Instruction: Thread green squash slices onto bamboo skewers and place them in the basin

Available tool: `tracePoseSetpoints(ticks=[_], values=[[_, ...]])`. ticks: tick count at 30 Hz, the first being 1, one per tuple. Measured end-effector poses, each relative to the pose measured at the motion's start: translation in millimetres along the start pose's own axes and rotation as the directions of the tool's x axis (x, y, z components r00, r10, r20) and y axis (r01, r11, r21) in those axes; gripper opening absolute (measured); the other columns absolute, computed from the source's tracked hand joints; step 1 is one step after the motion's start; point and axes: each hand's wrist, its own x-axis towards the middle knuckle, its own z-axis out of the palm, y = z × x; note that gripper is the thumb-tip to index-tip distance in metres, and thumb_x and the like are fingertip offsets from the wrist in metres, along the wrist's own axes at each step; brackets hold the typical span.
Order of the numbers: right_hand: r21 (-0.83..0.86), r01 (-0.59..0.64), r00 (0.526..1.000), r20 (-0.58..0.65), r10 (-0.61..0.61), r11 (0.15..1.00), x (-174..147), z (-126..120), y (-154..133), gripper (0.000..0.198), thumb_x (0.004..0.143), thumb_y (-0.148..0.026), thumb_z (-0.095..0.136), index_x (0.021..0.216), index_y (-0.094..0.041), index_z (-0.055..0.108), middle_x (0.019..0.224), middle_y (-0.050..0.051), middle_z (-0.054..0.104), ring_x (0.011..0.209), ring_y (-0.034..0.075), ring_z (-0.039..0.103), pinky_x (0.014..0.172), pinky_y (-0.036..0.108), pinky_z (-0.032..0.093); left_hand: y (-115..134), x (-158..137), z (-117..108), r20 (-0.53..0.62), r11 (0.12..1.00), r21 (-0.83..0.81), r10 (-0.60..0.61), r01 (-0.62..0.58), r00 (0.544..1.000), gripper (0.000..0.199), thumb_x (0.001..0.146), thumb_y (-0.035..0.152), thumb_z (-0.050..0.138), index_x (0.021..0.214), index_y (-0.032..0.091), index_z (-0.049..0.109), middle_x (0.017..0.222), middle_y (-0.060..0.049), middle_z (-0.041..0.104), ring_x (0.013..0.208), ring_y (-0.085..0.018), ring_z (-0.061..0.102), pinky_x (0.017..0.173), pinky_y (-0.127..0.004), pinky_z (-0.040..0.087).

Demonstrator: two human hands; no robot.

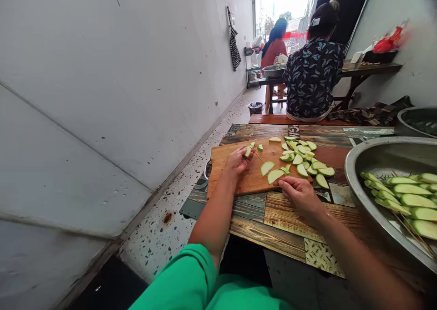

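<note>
My left hand (239,160) is closed over the left part of a wooden cutting board (221,164), gripping zucchini pieces (248,151) on a thin skewer (258,156) that points toward the lower right. At the board's near edge, my right hand (297,190) pinches a half-moon zucchini slice (275,176) between thumb and fingers. Another half-moon slice (267,167) lies just behind it. A loose heap of zucchini slices (302,154) covers the board's right side, some spilling onto the patterned table (283,210).
A large metal basin (353,164) at the right holds zucchini slices (414,200) and thin sticks (414,235). Behind it stands another basin (404,114). Ahead, a person in a patterned shirt (312,78) sits on a bench (269,119); another person (273,50) sits beyond. A white wall (136,96) runs along the left.
</note>
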Motion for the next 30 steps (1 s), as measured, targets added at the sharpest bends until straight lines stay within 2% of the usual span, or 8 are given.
tracePoseSetpoints(ticks=[4, 8, 12, 15, 22, 25, 30], values=[[-0.043, 0.006, 1.000, 0.007, -0.005, 0.999, -1, 2, -1, 0.044, 0.074, -0.052, 0.056, 0.083, -0.010, 0.065, 0.047, -0.006, 0.034, 0.042, 0.006, 0.026, 0.040, 0.022, 0.015, 2, 4, -3, -0.054, 1.000, -0.005, -0.023, 0.022, 0.998, 0.020, 0.088, 0.009, 0.046, 0.097, 0.016, 0.062, 0.091, -0.008, 0.068, 0.076, -0.014, 0.065, 0.055, -0.018, 0.046], [-0.123, 0.007, 0.999, 0.038, -0.003, 0.992, -1, 2, 0, 0.043, 0.076, -0.051, 0.053, 0.079, -0.010, 0.065, 0.047, -0.006, 0.032, 0.043, 0.007, 0.025, 0.041, 0.022, 0.016, 2, 6, -5, -0.058, 0.995, -0.086, -0.060, 0.055, 0.996, 0.015, 0.088, 0.013, 0.048, 0.093, 0.016, 0.062, 0.083, -0.006, 0.068, 0.068, -0.010, 0.064, 0.045, -0.014, 0.042], [-0.155, 0.016, 0.999, 0.042, -0.009, 0.988, -2, 1, 0, 0.043, 0.077, -0.050, 0.051, 0.082, -0.010, 0.066, 0.048, -0.006, 0.033, 0.044, 0.007, 0.025, 0.041, 0.022, 0.016, 1, 10, -8, -0.107, 0.994, -0.106, -0.039, 0.028, 0.993, 0.013, 0.088, 0.016, 0.050, 0.093, 0.013, 0.061, 0.079, -0.006, 0.067, 0.069, -0.013, 0.065, 0.062, -0.021, 0.053], [-0.143, -0.003, 0.999, 0.045, 0.009, 0.990, -3, 2, -1, 0.042, 0.076, -0.049, 0.052, 0.083, -0.010, 0.066, 0.048, -0.006, 0.033, 0.044, 0.007, 0.026, 0.042, 0.022, 0.016, 0, 12, -9, -0.118, 0.994, -0.105, -0.018, 0.006, 0.993, 0.013, 0.087, 0.014, 0.050, 0.094, 0.011, 0.061, 0.079, -0.008, 0.068, 0.073, -0.017, 0.066, 0.072, -0.029, 0.055], [-0.120, -0.037, 0.998, 0.036, 0.041, 0.992, -3, 3, -1, 0.043, 0.075, -0.050, 0.053, 0.084, -0.010, 0.066, 0.048, -0.006, 0.032, 0.044, 0.007, 0.025, 0.042, 0.022, 0.015, 1, 10, -7, -0.144, 0.995, -0.097, -0.012, -0.002, 0.990, 0.010, 0.086, 0.014, 0.052, 0.083, 0.014, 0.061, 0.079, -0.008, 0.067, 0.082, -0.017, 0.067, 0.075, -0.028, 0.055], [-0.121, -0.025, 0.999, 0.040, 0.030, 0.992, -1, 2, 4, 0.041, 0.076, -0.049, 0.053, 0.083, -0.010, 0.066, 0.049, -0.006, 0.034, 0.045, 0.007, 0.026, 0.042, 0.022, 0.016, 1, 9, -6, -0.141, 0.996, -0.083, 0.000, -0.012, 0.990, 0.009, 0.085, 0.013, 0.053, 0.079, 0.012, 0.060, 0.079, -0.008, 0.067, 0.079, -0.017, 0.067, 0.073, -0.028, 0.055], [-0.117, -0.012, 0.999, 0.032, 0.016, 0.993, -1, 2, 7, 0.038, 0.077, -0.046, 0.053, 0.083, -0.011, 0.066, 0.050, -0.005, 0.034, 0.046, 0.007, 0.027, 0.042, 0.022, 0.017, 1, 10, -5, -0.143, 0.997, -0.069, 0.021, -0.031, 0.990, 0.007, 0.085, 0.012, 0.055, 0.079, 0.011, 0.060, 0.078, -0.009, 0.066, 0.083, -0.018, 0.067, 0.079, -0.032, 0.054]])
